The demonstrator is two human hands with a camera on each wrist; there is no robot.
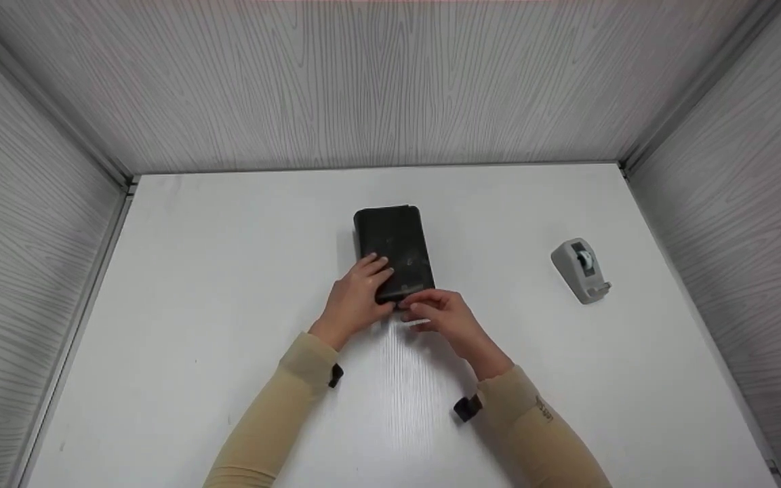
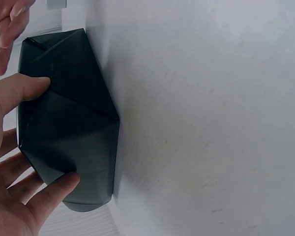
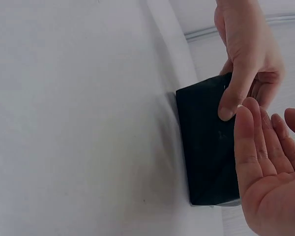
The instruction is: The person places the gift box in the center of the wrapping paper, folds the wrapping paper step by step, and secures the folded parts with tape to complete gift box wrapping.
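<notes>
A box wrapped in black paper (image 1: 398,245) lies on the white table in front of me. In the left wrist view, the folded paper (image 2: 83,105) forms creased triangular flaps. My left hand (image 1: 356,301) grips its near left part, the thumb pressing the near end and the other fingers spread over the top and side. Close to the near right corner is my right hand (image 1: 446,318), its fingers fairly straight and the thumb apart in the right wrist view. A tiny pale spot shows by a right fingertip, too small to tell what it is.
A grey tape dispenser (image 1: 579,270) with a roll in it stands on the right side of the white table (image 1: 228,271). Pale wood-grain panels (image 1: 377,81) enclose the table at the back and both sides. Each wrist wears a small black device.
</notes>
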